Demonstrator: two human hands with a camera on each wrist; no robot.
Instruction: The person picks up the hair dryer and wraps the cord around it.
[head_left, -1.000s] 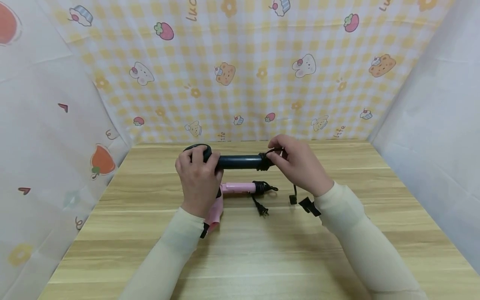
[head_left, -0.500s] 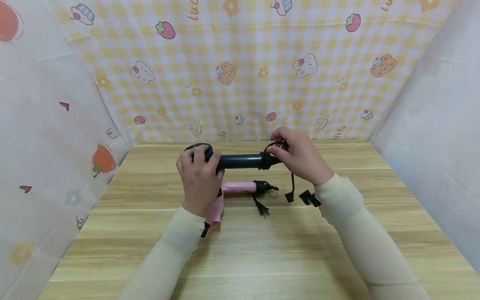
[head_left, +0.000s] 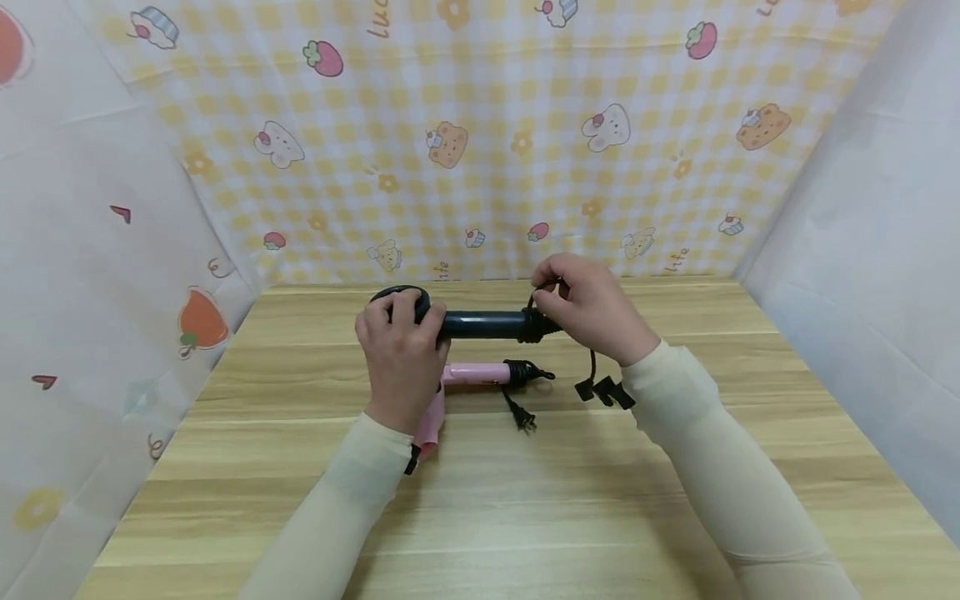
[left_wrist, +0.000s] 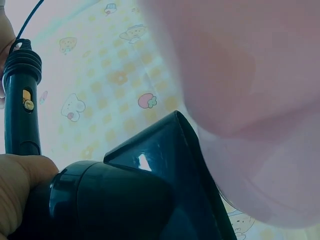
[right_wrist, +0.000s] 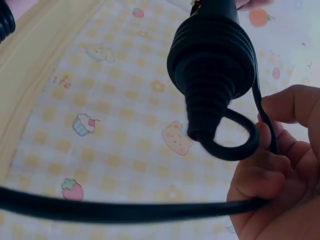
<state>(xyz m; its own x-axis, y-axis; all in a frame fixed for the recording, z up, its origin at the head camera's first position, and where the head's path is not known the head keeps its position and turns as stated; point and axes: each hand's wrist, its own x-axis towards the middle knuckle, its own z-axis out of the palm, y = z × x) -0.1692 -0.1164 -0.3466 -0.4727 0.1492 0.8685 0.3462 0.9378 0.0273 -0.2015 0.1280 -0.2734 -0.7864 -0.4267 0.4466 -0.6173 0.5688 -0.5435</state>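
A dark hair dryer (head_left: pixel 483 324) is held above the table by my left hand (head_left: pixel 401 354), whose fingers curl over its barrel. The flat nozzle (left_wrist: pixel 165 145) shows in the left wrist view. At the handle's end, the black cord (head_left: pixel 531 327) is wound in rings. My right hand (head_left: pixel 596 308) grips this cord between thumb and fingers just past the handle. In the right wrist view, a length of cord (right_wrist: pixel 125 212) runs out from the curled fingers, and a small loop stands at the handle's tip. The plug (head_left: pixel 584 389) dangles below my right hand.
A pink hair dryer (head_left: pixel 477 373) lies on the wooden table (head_left: pixel 480 517), partly behind my left hand. Its cord is wound round the handle, and its plug (head_left: pixel 525 419) rests in front. A patterned curtain (head_left: pixel 480 150) stands behind the table.
My right hand has risen slightly and moved a little with the cord. The hanging plug has swung about. My left hand keeps its hold on the dark hair dryer.
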